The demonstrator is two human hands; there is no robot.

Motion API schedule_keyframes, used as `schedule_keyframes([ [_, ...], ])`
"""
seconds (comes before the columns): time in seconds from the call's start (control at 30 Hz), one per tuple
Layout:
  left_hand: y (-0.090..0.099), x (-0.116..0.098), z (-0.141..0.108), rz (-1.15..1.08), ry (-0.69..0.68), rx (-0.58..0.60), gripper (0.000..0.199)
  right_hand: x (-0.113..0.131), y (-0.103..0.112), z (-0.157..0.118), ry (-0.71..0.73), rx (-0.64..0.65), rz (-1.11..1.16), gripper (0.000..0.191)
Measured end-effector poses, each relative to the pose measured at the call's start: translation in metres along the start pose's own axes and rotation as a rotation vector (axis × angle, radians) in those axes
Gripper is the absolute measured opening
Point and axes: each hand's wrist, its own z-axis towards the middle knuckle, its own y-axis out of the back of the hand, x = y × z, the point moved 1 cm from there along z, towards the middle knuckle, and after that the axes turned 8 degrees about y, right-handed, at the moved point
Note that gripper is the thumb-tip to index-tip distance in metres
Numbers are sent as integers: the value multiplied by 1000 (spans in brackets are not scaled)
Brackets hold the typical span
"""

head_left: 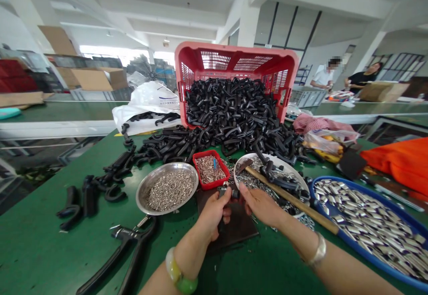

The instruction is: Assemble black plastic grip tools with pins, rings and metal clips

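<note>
My left hand (214,211) is closed around a black plastic handle part (235,193), upright above a dark plate (232,228). A small metal piece shows at the top of the part by my thumb. My right hand (262,204) pinches the right end of this same part; its fingertips are partly hidden. Just beyond are a red tray of small metal pins (223,184) and a steel bowl of small metal pieces (141,197). A hammer (284,193) lies across a white bowl (302,183) holding black and metal parts.
A tipped red crate (237,50) spills black handles (230,107) across the green table (40,241). At front left lies a black two-handled hand grip exerciser (130,241) with a spring. A blue tray (312,188) of metal sleeves stands right. Two people (323,77) are in the background.
</note>
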Motion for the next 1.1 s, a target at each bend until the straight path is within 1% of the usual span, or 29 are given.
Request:
schedule_keyframes([
  [0.03,-1,1,0,-5,5,11,44,0,0,-1,17,-105,-54,62],
  [0.07,-1,1,0,0,11,10,45,0,-2,-3,23,-178,-73,57],
  [0.1,0,2,0,34,11,1,44,0,-5,-4,4,-187,-32,55],
  [0.13,1,2,0,103,-11,-25,44,-1,-10,-5,-38,-121,65,57],
  [0.17,2,1,-1,204,-65,-65,43,-2,-15,-5,-94,-2,197,61],
  [0.23,5,-2,-2,464,-243,-137,41,-5,-22,-5,-187,243,408,71],
  [0.27,7,-4,-4,602,-327,-150,39,-8,-23,-4,-190,301,424,72],
  [0.3,9,-6,-5,729,-391,-141,37,-10,-21,-3,-161,279,367,71],
  [0.33,10,-9,-5,843,-424,-119,36,-12,-17,-1,-100,198,255,65],
  [0.4,14,-14,-6,1048,-413,-66,39,-16,-7,5,92,14,-23,40],
  [0.43,15,-16,-6,1150,-393,-53,43,-17,-3,9,208,-29,-150,30],
  [0.47,16,-18,-6,1258,-370,-58,46,-18,-1,13,313,-17,-250,29],
  [0.5,17,-20,-5,1367,-350,-85,48,-19,-1,16,395,38,-322,32],
  [0.53,18,-20,-5,1468,-345,-132,49,-20,-2,19,449,108,-370,32],
  [0.57,18,-21,-6,1553,-366,-186,50,-21,-5,21,463,151,-409,28],
  [0.6,18,-22,-7,1617,-415,-246,51,-21,-8,21,448,157,-444,25],
  [0.67,18,-25,-10,1699,-557,-333,53,-21,-11,18,380,99,-497,25],
  [0.7,18,-29,-11,1731,-617,-335,55,-20,-11,15,354,63,-507,27],
  [0.73,17,-35,-11,1771,-638,-311,56,-21,-9,12,336,30,-507,29],
  [0.77,17,-43,-9,1817,-615,-277,55,-22,-4,8,321,-6,-502,31],
  [0.8,16,-55,-5,1859,-560,-259,54,-26,3,4,303,-50,-499,33],
  [0.83,16,-68,2,1901,-472,-254,51,-32,12,0,263,-104,-509,34],
  [0.87,17,-83,11,1930,-388,-305,46,-40,23,-4,199,-157,-535,36],
  [0.9,18,-98,22,1939,-333,-438,42,-51,34,-8,108,-200,-578,36],
  [0.93,19,-112,35,1940,-323,-504,35,-64,44,-13,2,-215,-633,36],
  [0.97,20,-123,49,1943,-307,-533,30,-78,52,-18,-88,-191,-681,36],
  [1.03,23,-136,76,1944,-289,-553,24,-104,62,-29,-194,-113,-705,36],
  [1.1,25,-137,98,1940,-296,-536,24,-125,63,-41,-199,-94,-667,39],
])
